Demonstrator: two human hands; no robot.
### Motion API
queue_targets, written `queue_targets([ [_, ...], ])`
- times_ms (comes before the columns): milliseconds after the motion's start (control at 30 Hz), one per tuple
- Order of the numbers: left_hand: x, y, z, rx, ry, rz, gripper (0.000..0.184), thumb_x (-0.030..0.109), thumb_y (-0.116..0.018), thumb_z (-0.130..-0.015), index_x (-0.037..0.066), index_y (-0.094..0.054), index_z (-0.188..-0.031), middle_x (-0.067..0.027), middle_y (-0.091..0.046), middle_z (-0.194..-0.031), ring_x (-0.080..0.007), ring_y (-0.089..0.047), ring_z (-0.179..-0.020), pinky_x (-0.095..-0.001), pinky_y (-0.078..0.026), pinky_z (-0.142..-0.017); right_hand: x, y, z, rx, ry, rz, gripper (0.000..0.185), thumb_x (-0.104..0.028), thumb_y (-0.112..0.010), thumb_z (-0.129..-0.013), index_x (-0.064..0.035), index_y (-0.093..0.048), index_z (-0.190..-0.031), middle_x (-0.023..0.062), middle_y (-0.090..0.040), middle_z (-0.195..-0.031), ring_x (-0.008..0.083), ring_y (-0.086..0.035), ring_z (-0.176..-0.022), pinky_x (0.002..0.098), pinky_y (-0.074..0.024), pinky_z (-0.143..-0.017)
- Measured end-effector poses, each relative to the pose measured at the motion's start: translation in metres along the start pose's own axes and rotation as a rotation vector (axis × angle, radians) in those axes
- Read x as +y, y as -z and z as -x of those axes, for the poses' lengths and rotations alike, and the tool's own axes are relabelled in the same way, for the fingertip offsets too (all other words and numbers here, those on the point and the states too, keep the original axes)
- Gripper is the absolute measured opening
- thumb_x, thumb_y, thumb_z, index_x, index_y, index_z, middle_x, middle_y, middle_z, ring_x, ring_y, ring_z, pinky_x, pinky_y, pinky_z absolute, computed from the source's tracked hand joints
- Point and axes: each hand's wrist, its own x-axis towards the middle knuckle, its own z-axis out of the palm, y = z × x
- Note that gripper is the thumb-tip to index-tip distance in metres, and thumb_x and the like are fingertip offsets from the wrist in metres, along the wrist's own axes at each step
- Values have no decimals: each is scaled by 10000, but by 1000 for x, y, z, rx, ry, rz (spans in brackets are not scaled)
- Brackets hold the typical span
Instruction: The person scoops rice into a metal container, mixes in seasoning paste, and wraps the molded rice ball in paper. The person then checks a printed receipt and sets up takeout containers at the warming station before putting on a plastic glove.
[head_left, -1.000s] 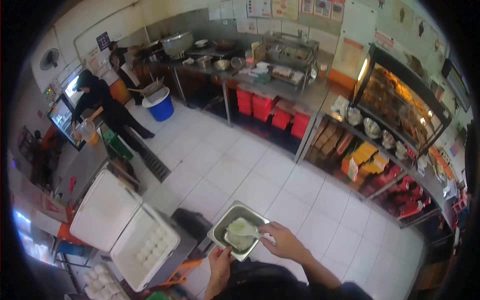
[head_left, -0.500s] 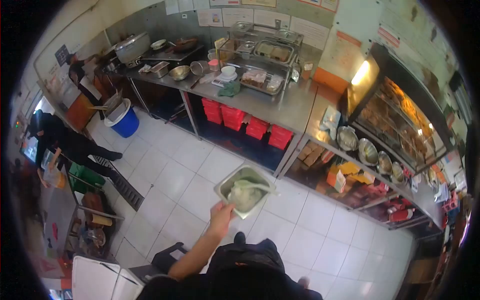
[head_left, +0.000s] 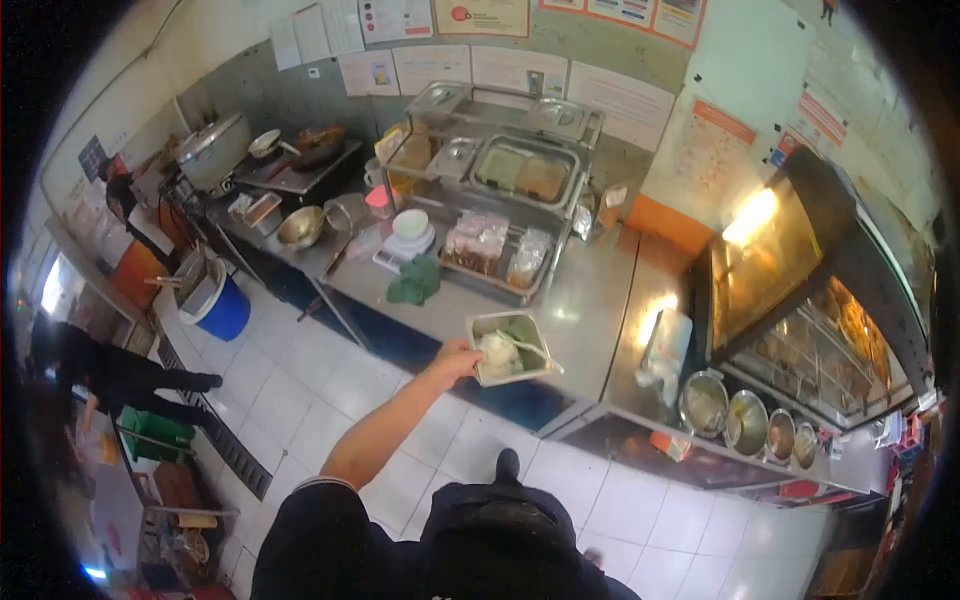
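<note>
Shows a floor of white tiles, cut at left by a dark drain. Has a steel tabletop along a pale wall hung with papers. Glows yellow at right, with a light at a glass cabinet.

Single head-worn wide view, facing forward and down, wearer's torso close below, steel counter ahead
</note>
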Motion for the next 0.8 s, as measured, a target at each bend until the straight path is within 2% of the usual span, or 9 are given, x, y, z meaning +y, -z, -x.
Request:
queue_targets([
  [167,17,-2,-59,-106,71,-86,197,134,-719,-841,-35,-623,-869,-151,-672,-887,-214,-689,-737,-342,-608,-639,-262,31,-168,448,341,-461,266,-195,-524,-1008,63,-590,-992,196,-645,-957,317,-588,-886,429,-471,-839],
  [200,15,4,-78,-152,89,-362,255,189,-745,-848,-25,-620,-908,-141,-675,-886,-217,-694,-767,-352,-585,-594,-331,65,-168,349,302,-465,257,-180,-541,-1004,62,-609,-1058,195,-653,-1035,279,-603,-977,382,-465,-922],
  [233,49,5,-70,-213,153,-430,281,212,-746,-870,-26,-621,-956,-136,-684,-911,-212,-696,-776,-344,-591,-640,-336,52,-213,518,433,-441,244,-199,-540,-1026,22,-629,-1080,105,-638,-972,205,-577,-902,339,-483,-812],
  [300,92,15,-86,-228,220,-495,309,234,-746,-893,-26,-623,-1004,-130,-693,-935,-206,-697,-786,-337,-597,-685,-387,56,-252,539,473,-566,181,-175,-531,-1028,-40,-638,-1084,-5,-536,-822,75,-478,-716,229,-398,-625],
  [367,87,28,-124,117,-508,-955,348,272,-721,-918,-3,-627,-1109,-113,-706,-963,-182,-686,-813,-331,-566,-740,-460,68,-210,520,437,-712,179,-173,-533,-1026,-41,-636,-1090,-16,-512,-792,69,-453,-682,230,-379,-600],
  [433,152,20,-140,234,-665,-402,277,246,-720,-904,29,-621,-1044,-120,-693,-836,-229,-675,-720,-341,-526,-700,-519,52,-191,553,406,-832,178,-171,-534,-1025,-42,-634,-1096,-28,-489,-761,63,-428,-648,232,-359,-576],
  [500,197,22,-175,216,-651,-291,318,243,-711,-911,17,-610,-1112,-102,-698,-887,-218,-674,-755,-353,-524,-723,-544,34,-161,720,324,-850,188,-175,-549,-1013,-12,-629,-1061,11,-537,-781,81,-447,-633,238,-338,-538],
  [667,227,13,-269,204,-551,-224,453,269,-675,-933,-33,-571,-1254,-101,-715,-921,-197,-676,-729,-339,-527,-687,-635,-15,-96,645,314,-893,202,-202,-548,-1011,-19,-628,-1043,3,-497,-700,90,-449,-610,240,-334,-527],
  [800,243,7,-281,21,-391,-98,460,283,-677,-925,-47,-579,-1230,-136,-723,-934,-227,-686,-799,-364,-529,-740,-670,-27,-84,636,322,-902,205,-208,-534,-1015,-25,-620,-1053,-13,-483,-747,86,-430,-625,233,-333,-533],
])
